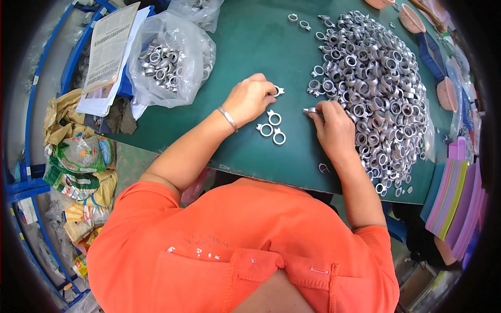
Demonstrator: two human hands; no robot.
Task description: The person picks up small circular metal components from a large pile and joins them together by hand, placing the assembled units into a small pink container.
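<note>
My left hand (250, 99) is closed on a small silver metal ring (278, 91) with a lug, held at its fingertips over the green table. In my right hand (334, 125), thumb and fingers pinch another metal ring (311, 110) of the same kind, near the edge of a big heap. Between my hands lie three loose rings, one of them a ring (279, 137) nearest to me. The heap of metal rings (383, 83) spreads over the table's right side, beside my right hand.
A clear plastic bag (193, 57) at the left holds more rings, with printed papers (112, 57) beside it. A few rings (293, 17) lie at the far side of the green table (250, 41). Pink baskets (447, 95) and stacked coloured foam sheets (454, 193) stand on the right.
</note>
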